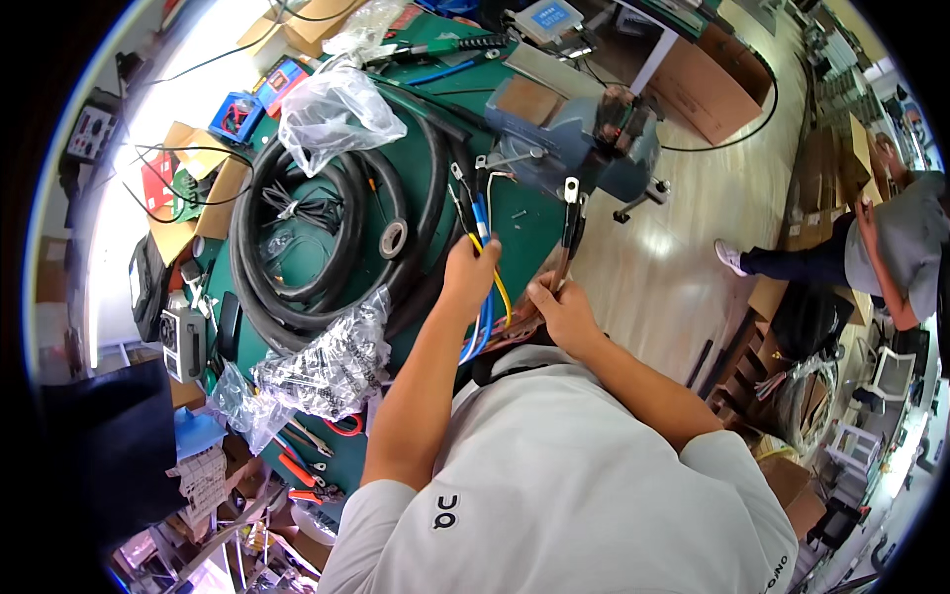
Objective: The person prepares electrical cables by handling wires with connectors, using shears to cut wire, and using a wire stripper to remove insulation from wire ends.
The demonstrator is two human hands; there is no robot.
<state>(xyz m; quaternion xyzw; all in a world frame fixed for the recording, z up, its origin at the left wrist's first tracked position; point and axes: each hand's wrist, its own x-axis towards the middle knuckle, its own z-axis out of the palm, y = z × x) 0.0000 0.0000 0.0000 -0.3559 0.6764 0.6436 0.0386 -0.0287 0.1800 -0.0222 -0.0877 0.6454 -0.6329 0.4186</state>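
While the left hand (469,272) is wrapped round blue and yellow cables (506,297) over the near edge of the tabletop (515,243), it's the right hand (567,315) pinching a few dark cables (568,230) by the near right corner, metal lugs (572,188) pointing up towards the vise (574,148)! And look left: fat loops of black cable (244,262) sprawl across the tabletop, a roll of tape (386,246) lying among them, a clear plastic bag (341,119) draped over their far side, crumpled packaging (332,366) bunched against their near side, and orange-handled pliers (297,470) down by the near edge, well apart from both hands
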